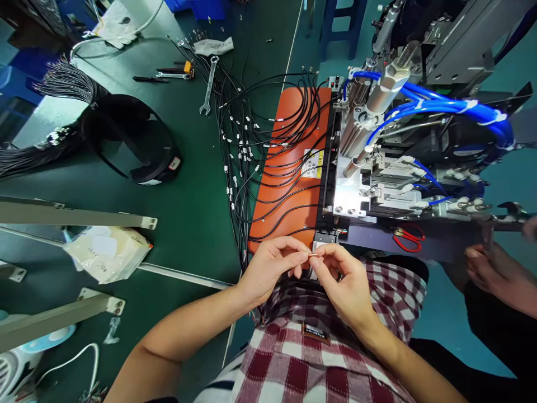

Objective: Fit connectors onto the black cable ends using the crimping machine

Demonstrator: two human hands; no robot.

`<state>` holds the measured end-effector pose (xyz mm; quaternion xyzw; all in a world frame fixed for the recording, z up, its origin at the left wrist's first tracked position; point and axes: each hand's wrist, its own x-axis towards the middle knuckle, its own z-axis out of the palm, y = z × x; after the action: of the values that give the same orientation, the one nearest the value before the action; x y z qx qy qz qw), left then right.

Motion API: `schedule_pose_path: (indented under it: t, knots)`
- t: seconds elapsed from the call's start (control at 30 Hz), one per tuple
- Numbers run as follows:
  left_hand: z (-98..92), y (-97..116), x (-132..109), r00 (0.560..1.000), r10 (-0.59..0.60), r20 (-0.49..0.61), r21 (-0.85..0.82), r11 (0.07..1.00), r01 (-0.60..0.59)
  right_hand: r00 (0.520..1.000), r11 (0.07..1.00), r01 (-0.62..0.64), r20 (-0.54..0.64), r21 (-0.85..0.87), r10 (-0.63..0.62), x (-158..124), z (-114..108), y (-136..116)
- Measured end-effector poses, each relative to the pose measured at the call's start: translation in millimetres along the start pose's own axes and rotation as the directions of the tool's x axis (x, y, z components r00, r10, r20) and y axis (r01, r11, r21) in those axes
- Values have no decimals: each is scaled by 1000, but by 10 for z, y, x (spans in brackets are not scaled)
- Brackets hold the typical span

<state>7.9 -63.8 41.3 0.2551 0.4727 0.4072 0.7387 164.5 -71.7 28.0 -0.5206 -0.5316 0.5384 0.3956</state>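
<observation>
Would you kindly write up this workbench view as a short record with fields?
left hand: pinches one end of a small thin piece
right hand: pinches the other end
behind the hands: orange mat draped with black wires
right of mat: machine with blue tubes
green table: a wrench lies on it
far right: another person's hand

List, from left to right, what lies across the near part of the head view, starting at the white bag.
White bag, left hand, small part pinched by both hands, right hand, red-handled tool, co-worker's hand.
</observation>
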Motion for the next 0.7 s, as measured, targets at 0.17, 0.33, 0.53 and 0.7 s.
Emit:
schedule_pose_path:
  t: [0.17,0.33,0.53,0.7]
  knots:
    - [25,-28,-23,999,38,-36,-12,999,-39,1000,998,-18,-9,61,19,-36,13,-14]
    - [56,-43,-29,997,51,-55,-89,995,-55,991,976,-132,45,173,126,-64,143,-17]
    - [21,-3,-13,999,18,-37,-89,996,-21,988,993,-118,108,31,114,6,12,-37]
    - [-9,-14,-7,1000,-9,-16,-72,997,8,967,963,-239,117,122,225,108,-174,-112]
